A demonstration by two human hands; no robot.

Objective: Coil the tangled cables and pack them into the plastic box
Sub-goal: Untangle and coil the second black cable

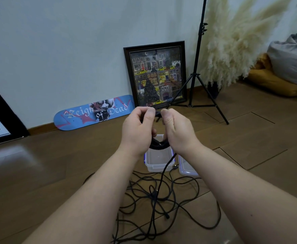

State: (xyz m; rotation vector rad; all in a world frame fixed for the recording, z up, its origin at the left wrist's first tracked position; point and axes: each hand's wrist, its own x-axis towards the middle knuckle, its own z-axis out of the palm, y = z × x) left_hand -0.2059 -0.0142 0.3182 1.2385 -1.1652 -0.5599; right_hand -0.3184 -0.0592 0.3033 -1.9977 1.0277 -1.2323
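Cables (161,199) lie in a loose black tangle on the wooden floor (56,164), spread between the person's forearms and reaching up to the near edge of a clear plastic box (159,160). The box sits open on the floor, just beyond the tangle, and its lid (186,167) lies flat just beside it on the right.

Part of the cable is already gathered into a small coil (159,144), held up in the air above the box. The left hand (139,128) grips one side of the coil with its fingers curled round the loops, thumb up near the top. The right hand (176,127) holds the other side the same way, fingers closed round the strands. The two hands are close together, with the top of the coil showing between the thumbs. One strand hangs from the coil, under the right wrist, down past the box to the pile below.

Against the wall (56,50) behind lean a blue skateboard deck (84,117) and a framed picture (156,74). A black tripod (197,81) stands to the right of the picture, next to a bunch of pale pampas grass (232,46).
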